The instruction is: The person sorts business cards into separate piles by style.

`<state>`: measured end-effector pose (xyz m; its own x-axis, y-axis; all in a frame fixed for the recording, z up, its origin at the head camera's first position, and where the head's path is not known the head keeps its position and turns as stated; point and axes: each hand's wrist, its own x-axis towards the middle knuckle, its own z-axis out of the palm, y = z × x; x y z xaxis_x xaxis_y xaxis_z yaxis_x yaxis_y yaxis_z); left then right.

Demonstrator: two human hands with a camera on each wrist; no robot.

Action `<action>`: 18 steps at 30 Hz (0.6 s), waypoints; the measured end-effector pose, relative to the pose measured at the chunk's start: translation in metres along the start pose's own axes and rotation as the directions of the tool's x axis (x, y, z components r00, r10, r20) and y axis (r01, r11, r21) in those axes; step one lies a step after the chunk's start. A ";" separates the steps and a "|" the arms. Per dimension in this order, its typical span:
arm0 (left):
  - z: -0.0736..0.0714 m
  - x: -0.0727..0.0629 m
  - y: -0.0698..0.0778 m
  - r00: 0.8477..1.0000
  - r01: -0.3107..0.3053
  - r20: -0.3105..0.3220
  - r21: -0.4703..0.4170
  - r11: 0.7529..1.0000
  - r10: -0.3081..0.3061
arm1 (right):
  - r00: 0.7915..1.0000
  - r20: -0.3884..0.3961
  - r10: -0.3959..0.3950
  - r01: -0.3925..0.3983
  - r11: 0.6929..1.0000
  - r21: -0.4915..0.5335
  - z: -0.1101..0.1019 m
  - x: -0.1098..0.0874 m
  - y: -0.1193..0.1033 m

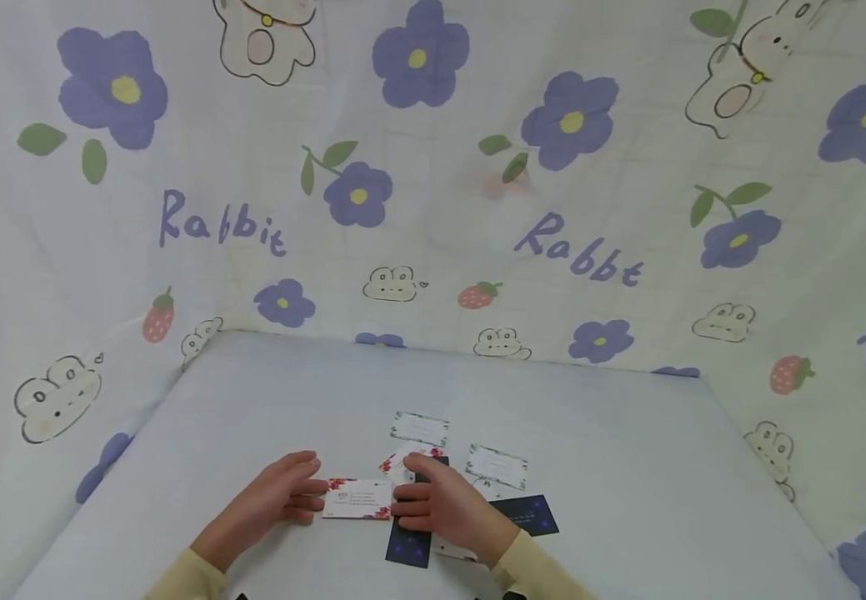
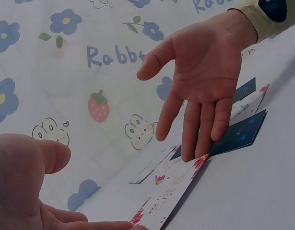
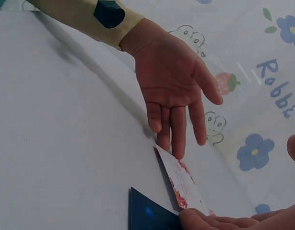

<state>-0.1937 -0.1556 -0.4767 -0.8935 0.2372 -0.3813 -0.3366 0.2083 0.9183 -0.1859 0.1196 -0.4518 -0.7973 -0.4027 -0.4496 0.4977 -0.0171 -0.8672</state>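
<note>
White stock with red floral corners, a printed card (image 1: 357,503) lies at a pale counter (image 1: 177,475) between a person's left hand (image 1: 271,500) and right hand (image 1: 451,504), palms turned toward each other. The card's long axis runs crosswise, from one hand to the other, so that each set of fingers faces a short end. The left fingers, extended and slightly parted, reach its left end; the right fingers, likewise straight, stand at its right end. Neither hand is clearly nearer, and neither curls around it. A shadow lines the card's edge in the left wrist view, but whether it sits flat or is raised cannot be told. Any shift of the card would, in this judgement, turn on that end-to-end line: rightward of the left fingers, leftward of the right. Beneath the right fingers, a dark blue card (image 1: 407,548) points its long axis roughly square to the white one's. Two green-bordered cards (image 1: 420,427) lie farther back, and a second dark card (image 1: 539,514) beside the right wrist, before a curtain (image 1: 433,242) of purple flowers.
</note>
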 end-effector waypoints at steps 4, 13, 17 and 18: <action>0.005 0.002 0.001 1.000 0.011 -0.006 -0.002 1.000 -0.011 | 1.000 -0.001 -0.006 0.006 0.999 -0.035 -0.003 -0.003 -0.001; 0.009 0.002 0.001 1.000 -0.009 -0.025 0.004 1.000 0.010 | 1.000 0.000 -0.021 0.021 0.998 -0.067 -0.005 -0.004 -0.002; 0.007 0.002 -0.002 1.000 -0.006 -0.020 -0.010 1.000 0.006 | 1.000 0.007 -0.026 0.027 0.997 -0.068 -0.005 -0.004 -0.001; 0.007 0.002 -0.002 1.000 -0.006 -0.014 -0.014 1.000 0.006 | 1.000 0.008 -0.027 0.028 0.997 -0.069 -0.004 -0.004 -0.001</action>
<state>-0.1926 -0.1493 -0.4799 -0.8997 0.2249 -0.3741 -0.3352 0.1931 0.9222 -0.1847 0.1251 -0.4499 -0.8078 -0.4098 -0.4238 0.4505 0.0346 -0.8921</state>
